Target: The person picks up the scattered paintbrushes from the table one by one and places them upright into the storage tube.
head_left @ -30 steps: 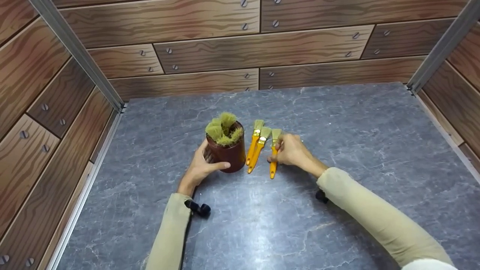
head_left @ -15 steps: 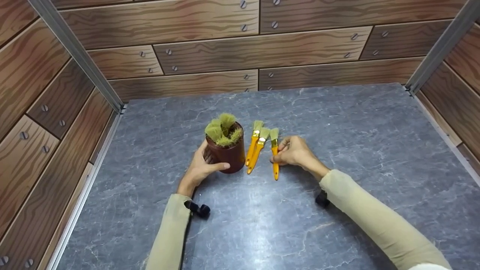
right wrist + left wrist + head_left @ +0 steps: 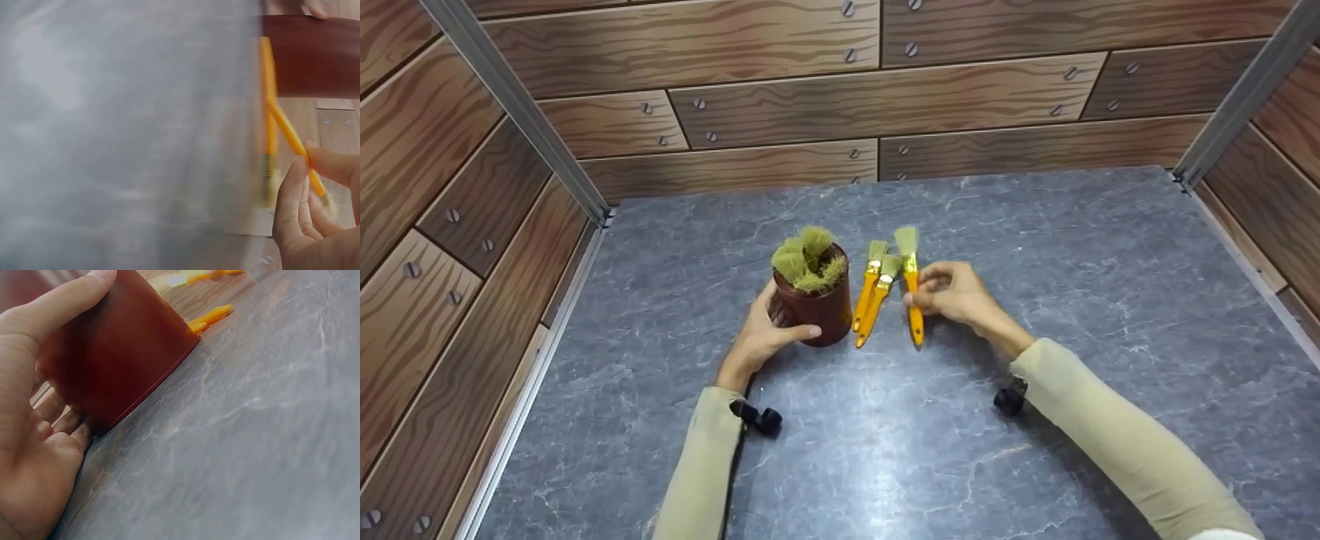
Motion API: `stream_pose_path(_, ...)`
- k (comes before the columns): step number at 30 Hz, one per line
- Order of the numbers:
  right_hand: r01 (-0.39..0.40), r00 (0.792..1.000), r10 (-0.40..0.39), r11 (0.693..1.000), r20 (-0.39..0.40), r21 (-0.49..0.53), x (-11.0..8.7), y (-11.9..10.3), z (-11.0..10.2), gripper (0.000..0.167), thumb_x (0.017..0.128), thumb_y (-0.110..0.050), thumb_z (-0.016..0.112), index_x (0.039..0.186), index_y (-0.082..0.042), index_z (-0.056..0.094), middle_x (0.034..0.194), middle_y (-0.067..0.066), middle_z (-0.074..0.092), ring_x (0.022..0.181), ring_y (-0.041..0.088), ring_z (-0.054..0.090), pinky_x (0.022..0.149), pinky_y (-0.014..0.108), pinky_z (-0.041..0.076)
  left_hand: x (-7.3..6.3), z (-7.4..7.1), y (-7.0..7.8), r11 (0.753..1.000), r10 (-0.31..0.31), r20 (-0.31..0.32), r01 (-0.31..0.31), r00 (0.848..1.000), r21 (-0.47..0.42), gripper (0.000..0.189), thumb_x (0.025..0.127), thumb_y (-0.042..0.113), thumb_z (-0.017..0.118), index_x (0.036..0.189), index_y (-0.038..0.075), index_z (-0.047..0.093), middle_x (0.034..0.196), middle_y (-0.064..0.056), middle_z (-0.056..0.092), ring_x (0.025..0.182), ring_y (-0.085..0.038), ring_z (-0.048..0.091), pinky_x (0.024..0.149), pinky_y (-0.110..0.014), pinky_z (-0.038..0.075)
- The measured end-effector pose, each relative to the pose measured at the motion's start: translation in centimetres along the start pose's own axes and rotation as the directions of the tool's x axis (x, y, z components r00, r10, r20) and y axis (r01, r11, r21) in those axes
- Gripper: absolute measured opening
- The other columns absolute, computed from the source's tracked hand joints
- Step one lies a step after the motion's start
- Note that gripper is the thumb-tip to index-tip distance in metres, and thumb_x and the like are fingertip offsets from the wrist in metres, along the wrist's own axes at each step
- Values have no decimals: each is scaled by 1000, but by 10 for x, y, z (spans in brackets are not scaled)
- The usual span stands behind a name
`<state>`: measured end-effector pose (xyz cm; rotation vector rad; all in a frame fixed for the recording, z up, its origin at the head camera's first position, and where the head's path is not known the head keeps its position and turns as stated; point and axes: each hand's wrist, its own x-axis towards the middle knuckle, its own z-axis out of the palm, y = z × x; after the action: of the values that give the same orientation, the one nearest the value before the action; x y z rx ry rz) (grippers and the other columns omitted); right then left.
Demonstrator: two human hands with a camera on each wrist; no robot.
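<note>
In the head view my left hand (image 3: 757, 334) holds a reddish-brown cylindrical pot (image 3: 826, 315) upright on the table, its thumb along the near side. Tufts of yellow-green bristles (image 3: 808, 259) stick out of its top; what lies deeper inside is hidden. To the right, my right hand (image 3: 960, 294) pinches a paintbrush (image 3: 916, 326) by its orange handle, bristles pointing away from me. The right wrist view has this paintbrush (image 3: 289, 132) tilted between thumb and fingers, its bristle end raised. Two similar paintbrushes (image 3: 874, 304) lie side by side between pot and right hand.
Under everything is a grey marble-patterned table (image 3: 1035, 450). Wood-plank-patterned walls (image 3: 780, 112) enclose its back and sides, with metal posts (image 3: 525, 112) at the back corners.
My right hand first draws the paintbrush slightly right, away from the other two. Its bristle end has since moved farther from me and up. The left hand and pot stay still.
</note>
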<state>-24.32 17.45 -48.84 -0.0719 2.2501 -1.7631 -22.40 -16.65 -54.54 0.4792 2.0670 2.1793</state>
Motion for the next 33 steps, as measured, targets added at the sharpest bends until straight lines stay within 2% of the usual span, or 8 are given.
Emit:
stream_pose_path(3, 87, 996, -87, 996, 13, -32, -2, -15, -2, 30, 90, -2, 84, 114, 8, 70, 96, 6, 71, 83, 16, 72, 84, 40, 69, 0, 0, 0, 1000, -4, -3, 4, 1000, -3, 109, 78, 5, 96, 167, 26, 36, 163, 1, 51, 153, -20, 46, 130, -37, 37)
stream_pose_path(7, 174, 984, -172, 984, 42, -33, -5, -38, -2, 27, 92, -2, 82, 115, 8, 72, 102, 12, 72, 87, 21, 74, 83, 40, 69, 1, 0, 1, 1000, -2, 1, 2, 1000, -4, 107, 77, 5, 97, 165, 28, 39, 162, 1, 53, 152, -20, 47, 129, -37, 38)
stream_pose_path(12, 227, 971, -227, 974, 75, 6, -9, -60, 3, 26, 94, 1, 79, 116, 11, 71, 105, 16, 73, 87, 22, 78, 83, 40, 69, 1, 0, 1, 1000, 5, 8, -5, 1000, -3, 107, 78, 6, 97, 165, 30, 39, 162, 2, 52, 152, -19, 47, 129, -36, 38)
stream_pose_path(19, 321, 944, -321, 947, 82, 14, -11, -88, 13, 24, 95, 0, 78, 117, 8, 74, 109, 26, 75, 90, 26, 78, 86, 43, 68, 0, 0, 1, 1000, -4, 3, 4, 1000, 5, 109, 78, 6, 96, 166, 32, 37, 164, 5, 50, 154, -17, 45, 130, -36, 37)
stream_pose_path(25, 375, 925, -374, 927, 61, -1, -11, -112, 24, 25, 98, -2, 76, 121, 7, 74, 113, 25, 76, 94, 25, 77, 87, 36, 68, 0, 0, -1, 1000, -22, -4, 22, 1000, 13, 108, 80, 8, 96, 166, 34, 37, 165, 7, 48, 155, -16, 42, 130, -36, 36)
stream_pose_path(33, 437, 897, -439, 898, 40, 58, -10, -136, 39, 20, 98, 2, 74, 118, 9, 74, 111, 24, 76, 93, 24, 78, 88, 38, 68, 0, 0, 0, 999, -28, -14, 28, 1000, 24, 108, 79, 9, 96, 165, 35, 37, 164, 5, 49, 154, -18, 45, 130, -39, 37)
